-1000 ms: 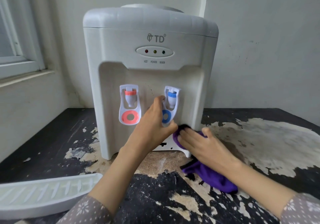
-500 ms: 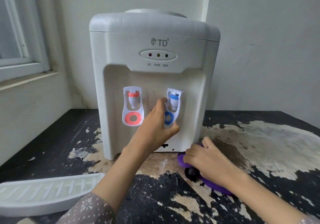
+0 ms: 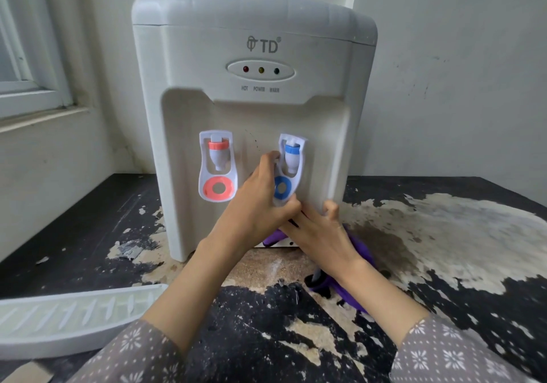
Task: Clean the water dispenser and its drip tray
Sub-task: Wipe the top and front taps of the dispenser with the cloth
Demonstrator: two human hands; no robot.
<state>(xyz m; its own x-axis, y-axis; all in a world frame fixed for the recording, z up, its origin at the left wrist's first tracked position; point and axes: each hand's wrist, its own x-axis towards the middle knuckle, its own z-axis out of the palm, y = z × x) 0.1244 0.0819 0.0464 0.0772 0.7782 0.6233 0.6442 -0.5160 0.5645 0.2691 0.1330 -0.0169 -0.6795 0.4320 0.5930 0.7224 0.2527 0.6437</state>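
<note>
The white water dispenser (image 3: pixel 251 86) stands on the table against the wall, with a red tap (image 3: pixel 218 163) and a blue tap (image 3: pixel 291 157) on its front. My left hand (image 3: pixel 260 205) grips the blue tap's lever, thumb on its left edge and fingers curled under its bottom. My right hand (image 3: pixel 319 231) presses a purple cloth (image 3: pixel 359 252) with straight fingers against the dispenser's lower front, just below the blue tap. The cloth trails down to the table behind my wrist. The white slotted drip tray (image 3: pixel 74 317) lies detached on the table at the lower left.
The table (image 3: pixel 444 234) is black with large peeled, pale patches. A window sill (image 3: pixel 35 116) and wall close off the left side, and a grey wall stands right behind the dispenser.
My right hand has lifted the cloth from the table up against the dispenser's lower front, under the blue tap. My left hand has stayed on the blue tap lever. The view has moved closer.
</note>
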